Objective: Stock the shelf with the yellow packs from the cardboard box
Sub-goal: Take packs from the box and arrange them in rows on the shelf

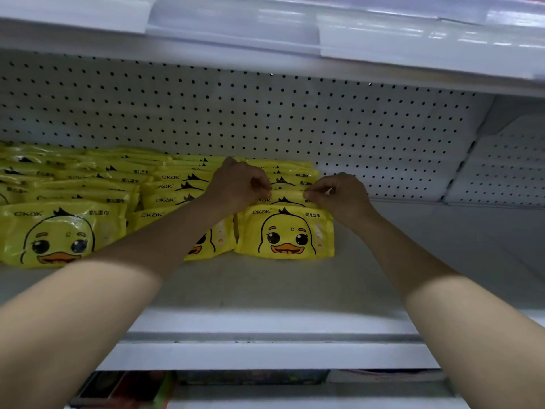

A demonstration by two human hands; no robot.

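Seating one yellow pack [287, 198] upright in the right-hand row looks to be the step in hand. The person's left hand [240, 187] and right hand [339, 196] both have their fingers curled, and each pinches the pack's top edge near one upper corner. The pack stands directly behind the front pack [285, 233] and touches it, roughly midway between the front edge of the shelf [265, 287] and the pegboard back [295, 119]. More packs of the same row lean behind it, and the other rows [165, 187] fill the shelf out to its left end. The right end is bare board. The cardboard box is not in view.

To do this well, the person should hold the two pinches level so the top seam sits straight and parallel to the shelf's front edge. The pack should go straight down until its bottom edge rests on the board, not on the pack behind. The glossy film is probably soft and slippery, so a one-sided pull would likely twist the pack or let it slump. Pushing forward could slide the front pack toward the front edge. Letting go with both hands together, once the pack is wedged between its neighbours, should leave it standing with the duck face forward.
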